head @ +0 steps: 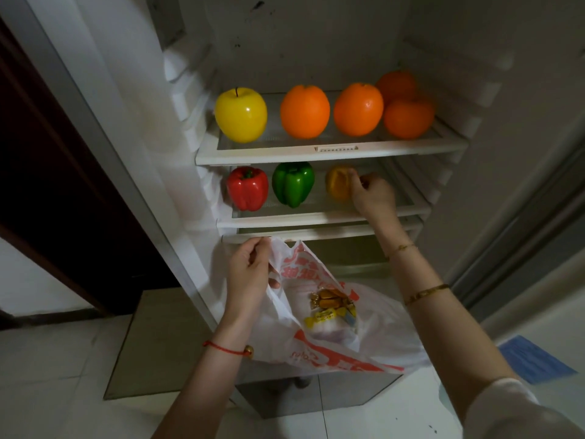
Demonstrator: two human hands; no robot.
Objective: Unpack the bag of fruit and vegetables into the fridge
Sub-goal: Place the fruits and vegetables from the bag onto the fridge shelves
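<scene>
Two glass shelves show in the open fridge point(285, 36), which stands on a pale tiled floor point(47, 375) with a dark doorway to its left. The upper shelf point(332, 153) holds a yellow apple point(241, 115) at the left and four oranges point(305, 111) to its right, two of them at the right end, one behind the other. The lower shelf point(316, 217) holds a red pepper point(247, 187), a green pepper point(293, 184) just beside it, and a yellow pepper point(339, 182) further right. The right hand point(373, 196) reaches onto that shelf, fingers curled against the yellow pepper's right side, partly hiding it. Below, the left hand point(250, 269) pinches the rim of a white plastic bag point(332, 337) with red print, holding it open in front of the fridge; wrapped sweets point(332, 307) lie inside. A blue cloth point(535, 359) lies on the floor at the right.
</scene>
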